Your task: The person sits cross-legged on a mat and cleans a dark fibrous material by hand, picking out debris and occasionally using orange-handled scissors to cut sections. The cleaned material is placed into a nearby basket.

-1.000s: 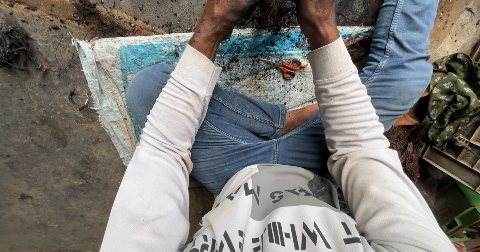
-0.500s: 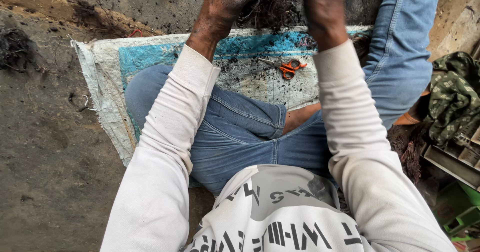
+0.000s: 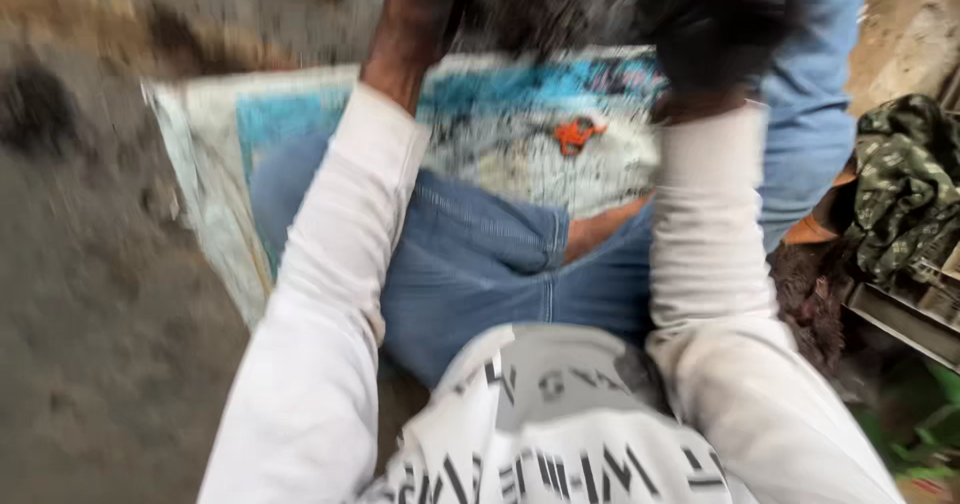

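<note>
**Both hands up in a dark tangled clump**

Right now both hands sit at the top edge of the view, heavily blurred. Left hand [image 3: 425, 14] and right hand [image 3: 715, 39] are dark w/ grime, buried in the dark fibrous clump [image 3: 570, 4] that spans btwn them; can't tell if fingers are spread or pinched, too much blur. Just below the fingers, on the worn blue-and-white mat [image 3: 500, 124], lies a small orange tool [image 3: 575, 134], apart from both hands. Nearer the body: white sleeves, blue jeans [image 3: 490, 264] w/ legs folded on the mat. Out to the right hand's side, a camouflage cloth [image 3: 905, 184]. Left of the mat, bare grey ground [image 3: 90, 294].
</note>
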Motion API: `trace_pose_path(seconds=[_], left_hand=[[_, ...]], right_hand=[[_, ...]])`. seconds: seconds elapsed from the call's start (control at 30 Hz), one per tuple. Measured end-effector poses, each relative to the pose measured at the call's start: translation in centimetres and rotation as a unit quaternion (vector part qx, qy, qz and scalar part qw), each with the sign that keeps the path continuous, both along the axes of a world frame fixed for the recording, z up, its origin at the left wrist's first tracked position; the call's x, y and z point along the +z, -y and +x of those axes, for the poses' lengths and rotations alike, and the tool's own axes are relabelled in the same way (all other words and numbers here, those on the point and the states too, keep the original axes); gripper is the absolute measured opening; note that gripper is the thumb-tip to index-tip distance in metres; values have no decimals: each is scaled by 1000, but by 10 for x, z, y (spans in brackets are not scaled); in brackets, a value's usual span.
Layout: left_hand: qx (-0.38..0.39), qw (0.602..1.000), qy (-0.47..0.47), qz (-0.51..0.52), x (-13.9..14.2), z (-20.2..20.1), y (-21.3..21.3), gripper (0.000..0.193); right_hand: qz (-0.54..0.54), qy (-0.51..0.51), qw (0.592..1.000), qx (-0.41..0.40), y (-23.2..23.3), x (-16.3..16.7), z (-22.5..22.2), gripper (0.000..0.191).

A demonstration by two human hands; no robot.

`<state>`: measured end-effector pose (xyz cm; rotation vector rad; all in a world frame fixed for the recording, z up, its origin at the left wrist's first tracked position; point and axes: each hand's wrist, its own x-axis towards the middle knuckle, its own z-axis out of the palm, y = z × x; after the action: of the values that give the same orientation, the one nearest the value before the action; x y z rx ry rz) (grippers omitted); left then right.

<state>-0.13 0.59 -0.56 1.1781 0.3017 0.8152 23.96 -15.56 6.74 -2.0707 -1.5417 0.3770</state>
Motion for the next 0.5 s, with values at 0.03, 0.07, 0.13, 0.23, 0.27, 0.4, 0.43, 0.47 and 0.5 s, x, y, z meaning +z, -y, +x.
trace_pose_path(seconds=[0.03,0.07,0.13,0.23,0.27,0.4,0.43,0.47,0.5], left_hand=[[-6,996,37,-82,-3,1,-2,11],[-16,982,68,-174,-6,1,0,12],[-51,955,123,-267,-11,4,-5,14],[-51,937,173,-298,-14,-5,-3,12],[-69,935,184,-294,-15,-5,-4,9],[-79,913,151,-371,-17,-4,-4,9],[-72,917,146,-364,-17,-5,-3,9],[-66,923,143,-351,-15,-3,-3,9],[-62,928,141,-338,-13,-3,-3,11]], right_hand=[[-19,26,999,-20,-1,3,4,19],[36,-74,995,-61,-3,5,4,21],[157,-271,941,-127,-18,4,-8,25],[189,-487,843,-125,-28,13,-23,17],[144,-482,857,-112,-28,16,-29,19],[78,-464,875,-117,-33,20,-45,23],[84,-466,870,-137,-34,20,-48,23],[101,-445,882,-121,-37,18,-50,22],[119,-422,892,-107,-37,18,-49,21]])
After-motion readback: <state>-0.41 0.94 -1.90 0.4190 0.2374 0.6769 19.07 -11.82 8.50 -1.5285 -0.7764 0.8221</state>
